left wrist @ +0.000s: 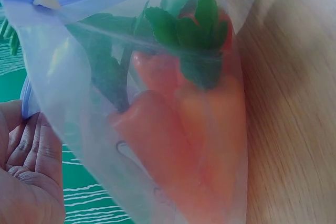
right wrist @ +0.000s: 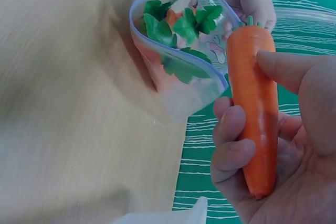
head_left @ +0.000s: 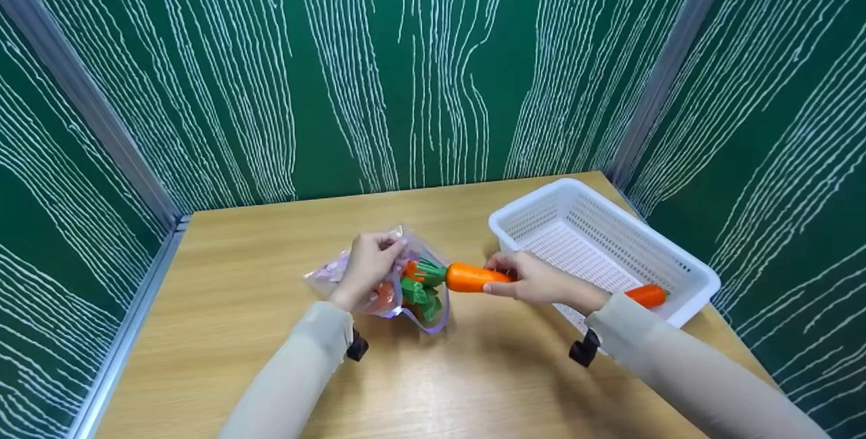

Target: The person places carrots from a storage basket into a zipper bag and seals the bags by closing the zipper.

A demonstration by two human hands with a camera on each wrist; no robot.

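Note:
An orange toy-like carrot [head_left: 467, 277] with green tops lies in the grip of my right hand [head_left: 531, 279], its leafy end toward the bag. In the right wrist view, the thumb presses one side of the carrot [right wrist: 254, 114] and curled fingers wrap the other. My left hand [head_left: 369, 264] pinches the rim of a clear zip bag [head_left: 441, 320] with a lilac edge, whose mouth gapes toward the carrot. Inside the bag, the left wrist view shows several orange-red tapered vegetables [left wrist: 157, 135] with green leaves [left wrist: 202, 40]. Plastic blurs their exact kind.
A white perforated basket [head_left: 500, 222] stands to the right on the wooden table [head_left: 237, 290]. One orange-red vegetable [head_left: 647, 295] lies in its near right corner, partly behind my right sleeve. Green panels [head_left: 338, 87] with white streaks surround the table's back and sides.

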